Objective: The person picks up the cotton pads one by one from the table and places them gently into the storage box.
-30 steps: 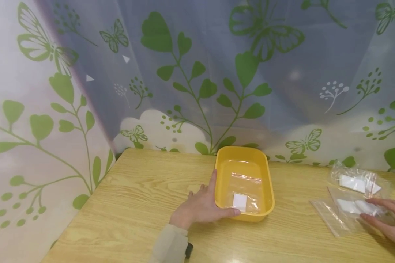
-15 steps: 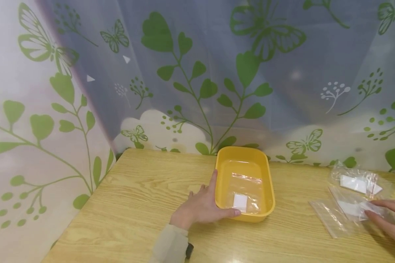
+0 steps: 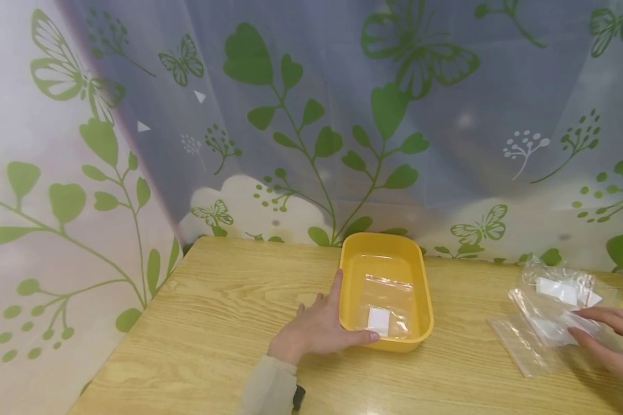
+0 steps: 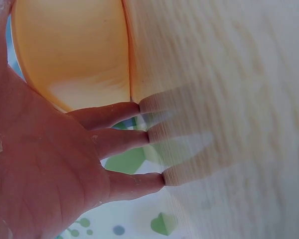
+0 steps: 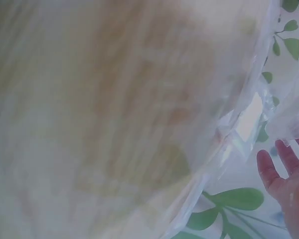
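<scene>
My left hand (image 3: 319, 328) spans the near-left corner of a yellow plastic tray (image 3: 419, 282), thumb on the front rim and index finger along the left wall. In the left wrist view its other fingers (image 4: 122, 142) are straight, tips on the table. A clear zip bag (image 3: 394, 297) with a white square (image 3: 378, 321) at its lower end lies in the tray. At the far right, my right hand (image 3: 615, 340) pinches another clear zip bag (image 3: 542, 323) with white contents between thumb and fingertips. In the right wrist view this bag hangs beside the fingers (image 5: 268, 169).
Another clear zip bag (image 3: 524, 349) lies flat in front of the held one. Behind it a crumpled clear bag with white pieces (image 3: 558, 290) rests near the back edge. The wood-grain table (image 3: 187, 334) meets a leaf-and-butterfly printed curtain (image 3: 311, 190).
My right hand has raised and tilted the pinched bag, its zip end shifting up and left toward the crumpled bag. The left hand and the tray have stayed in place.
</scene>
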